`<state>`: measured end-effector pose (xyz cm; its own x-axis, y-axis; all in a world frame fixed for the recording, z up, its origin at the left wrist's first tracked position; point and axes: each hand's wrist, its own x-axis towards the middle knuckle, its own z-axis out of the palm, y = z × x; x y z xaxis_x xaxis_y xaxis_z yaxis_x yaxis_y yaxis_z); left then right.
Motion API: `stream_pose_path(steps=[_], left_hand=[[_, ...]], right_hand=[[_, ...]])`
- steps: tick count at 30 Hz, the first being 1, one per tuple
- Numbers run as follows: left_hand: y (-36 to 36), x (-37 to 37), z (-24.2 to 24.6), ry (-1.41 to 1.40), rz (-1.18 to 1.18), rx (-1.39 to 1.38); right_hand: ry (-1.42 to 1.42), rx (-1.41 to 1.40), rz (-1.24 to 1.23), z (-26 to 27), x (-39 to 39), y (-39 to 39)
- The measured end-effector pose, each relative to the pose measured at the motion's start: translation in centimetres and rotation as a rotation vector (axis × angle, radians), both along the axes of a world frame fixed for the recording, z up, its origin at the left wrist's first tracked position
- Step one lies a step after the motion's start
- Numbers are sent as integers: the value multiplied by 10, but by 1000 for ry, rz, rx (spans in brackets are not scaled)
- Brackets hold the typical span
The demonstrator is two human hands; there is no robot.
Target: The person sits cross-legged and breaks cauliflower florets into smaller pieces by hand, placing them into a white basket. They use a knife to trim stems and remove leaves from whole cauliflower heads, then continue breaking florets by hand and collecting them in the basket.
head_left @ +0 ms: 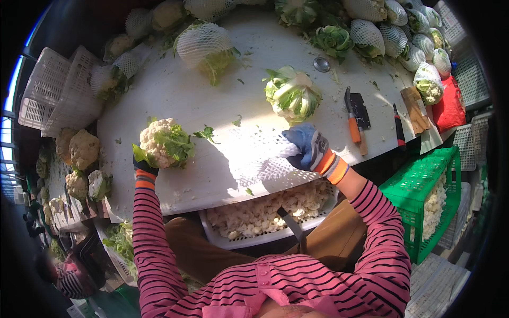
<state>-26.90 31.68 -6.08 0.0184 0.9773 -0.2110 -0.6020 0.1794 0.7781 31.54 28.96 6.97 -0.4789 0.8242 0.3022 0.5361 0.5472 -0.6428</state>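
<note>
My left hand (145,166), in a dark glove with an orange cuff, holds a cauliflower head (161,144) with some green leaves at the table's left side. The head hides most of the fingers. In a blue work glove, my right hand (305,146) grips the end of a white foam mesh sleeve (262,163). That sleeve lies flat in bright sunlight on the white table (191,183). Just beyond my right hand rests a leafy cauliflower (293,94), stem side up. A cauliflower in a foam net (206,47) sits farther back.
Right of my right hand lie a curved orange-handled knife (352,119), a cleaver (361,115) and a red-black handled tool (399,127). Netted cauliflowers (393,39) pile up at the back right. A crate of florets (254,218) stands below the table edge, a green crate (417,190) at right.
</note>
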Motion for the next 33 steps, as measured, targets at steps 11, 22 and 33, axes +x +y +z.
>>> stream_pose_path(steps=[11,22,33], left_hand=[[97,18,150,986,333,141],[293,254,209,1757,-590,470],[264,163,133,1584,-174,502]], right_hand=[[-227,-33,-136,44,-119,292],[-399,651,-66,-4,-191,251],[-581,240,-5,-38,-174,166]])
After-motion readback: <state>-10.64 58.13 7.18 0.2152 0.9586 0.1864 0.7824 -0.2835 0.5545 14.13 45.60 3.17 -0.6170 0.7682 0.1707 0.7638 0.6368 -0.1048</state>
